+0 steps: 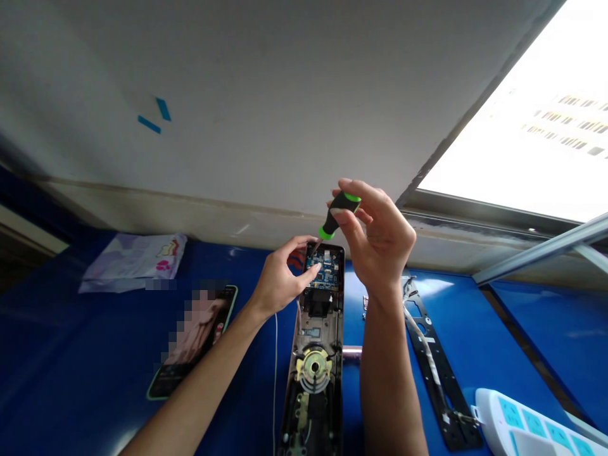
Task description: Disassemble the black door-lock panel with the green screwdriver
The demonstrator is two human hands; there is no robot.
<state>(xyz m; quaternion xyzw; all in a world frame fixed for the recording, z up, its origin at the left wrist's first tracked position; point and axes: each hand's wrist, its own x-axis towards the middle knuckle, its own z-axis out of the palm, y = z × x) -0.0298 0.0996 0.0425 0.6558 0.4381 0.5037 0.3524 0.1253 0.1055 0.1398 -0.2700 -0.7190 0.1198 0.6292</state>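
Observation:
A long dark door-lock housing [319, 320] lies lengthwise on the blue table, its inside facing up. A blue circuit board [324, 272] sits in its far end, and a round brass-coloured hub [314, 368] lies nearer to me. My left hand [285, 272] grips the housing's far left edge, with the thumb over the board. My right hand [377, 231] is closed round the handle of a black and green screwdriver [338, 214]. The tilted shaft points down at the board's far left corner; whether the tip sits in a screw is too small to tell.
A phone [194, 342] and a pale purple packet [135, 261] lie to the left. At right are a black plate with a cable [439, 373] and a white power strip [527, 424]. A thin white wire [275, 373] runs left of the housing. A wall [237, 126] stands behind.

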